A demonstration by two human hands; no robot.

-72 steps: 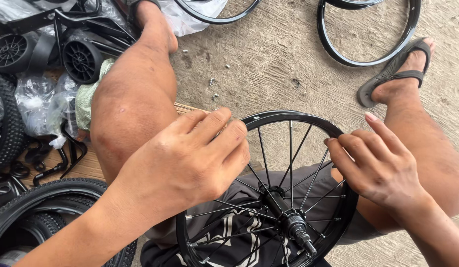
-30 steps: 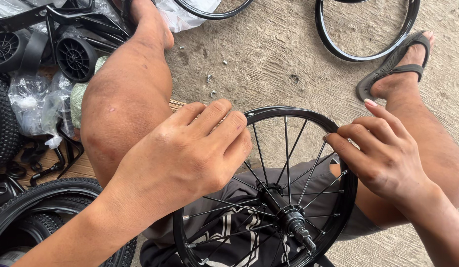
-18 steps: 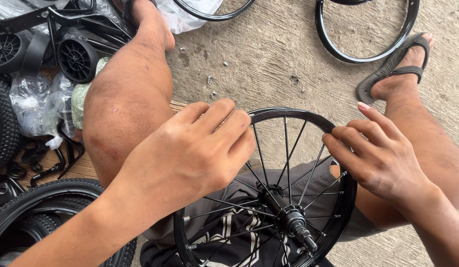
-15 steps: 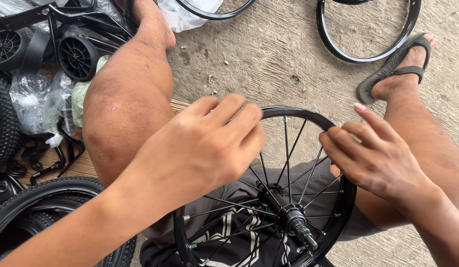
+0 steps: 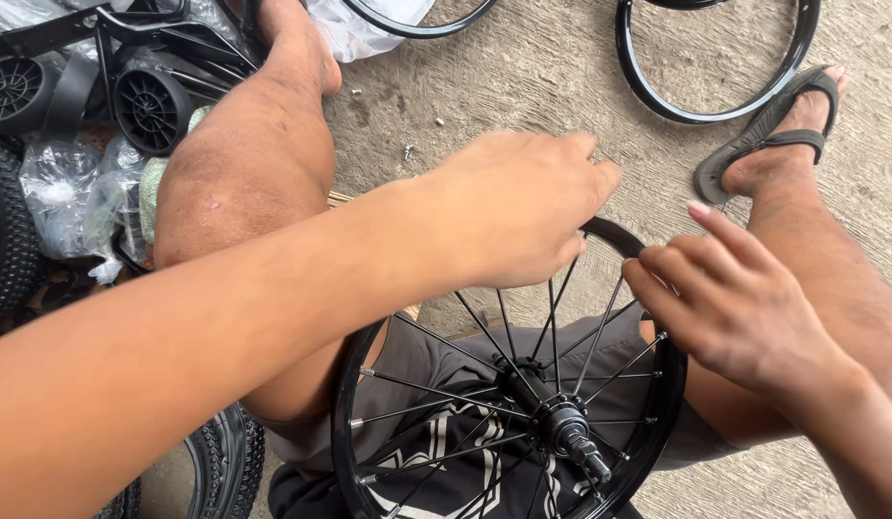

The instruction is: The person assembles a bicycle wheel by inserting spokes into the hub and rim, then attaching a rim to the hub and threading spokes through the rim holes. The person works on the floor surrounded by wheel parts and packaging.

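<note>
Moved: since the earlier frames the left hand [image 5: 523, 207] has slid along the rim to its far side, forearm now crossing the view.
Head view, wheel: small black spoked wheel [image 5: 508, 404] resting on the person's lap, hub [image 5: 561, 428] up.
Left hand: fingers curled over the rim's top.
Right hand [image 5: 744, 298]: fingers together, pinching the rim's right edge.
Handling: probably light and stiff; thin spokes bend, so hold the smooth metal rim.
Around: bare rims [image 5: 715, 58], knobbly tyre [image 5: 225, 461], concrete floor [image 5: 523, 67].

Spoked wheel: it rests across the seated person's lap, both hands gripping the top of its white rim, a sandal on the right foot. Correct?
Not quite: the rim of the spoked wheel is black, as the head view shows. The left hand and right hand do grip its top, and the sandal is there.
</note>
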